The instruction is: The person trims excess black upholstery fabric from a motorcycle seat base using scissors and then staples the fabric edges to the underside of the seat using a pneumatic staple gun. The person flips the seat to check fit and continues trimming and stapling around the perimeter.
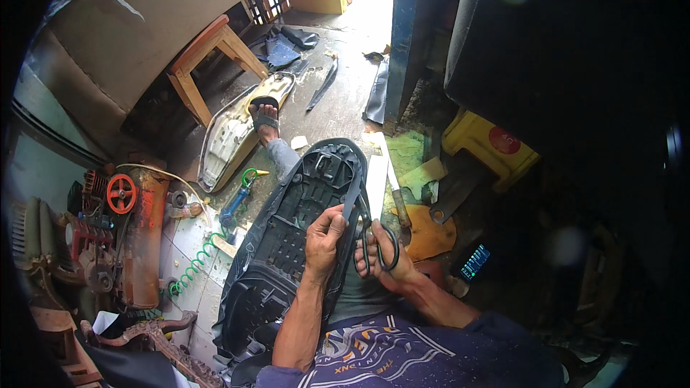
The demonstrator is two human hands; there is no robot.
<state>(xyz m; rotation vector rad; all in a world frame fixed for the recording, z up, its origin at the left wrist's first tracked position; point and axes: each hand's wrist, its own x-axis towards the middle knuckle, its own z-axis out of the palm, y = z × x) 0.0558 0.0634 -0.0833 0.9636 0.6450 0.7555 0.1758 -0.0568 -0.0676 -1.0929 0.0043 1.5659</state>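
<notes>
A motorcycle seat (287,223) lies upside down across my lap, its black ribbed plastic underside facing up and dark cover material around its rim. My left hand (323,241) pinches a dark strip of cover material (351,197) at the seat's right edge, thumb against fingers. Just to the right, my right hand (392,266) holds black-handled scissors (396,244), with the thumb at one loop and fingers at the other. The blades point away from me, close alongside the strip; whether they touch it I cannot tell.
At left stand an orange compressor tank (144,244), a green coiled hose (192,267) and a blue air gun (236,205). Ahead are a pale seat base (230,133) under my foot and a wooden stool (215,50). A long knife (396,187) and yellow plastic stool (496,145) are at right.
</notes>
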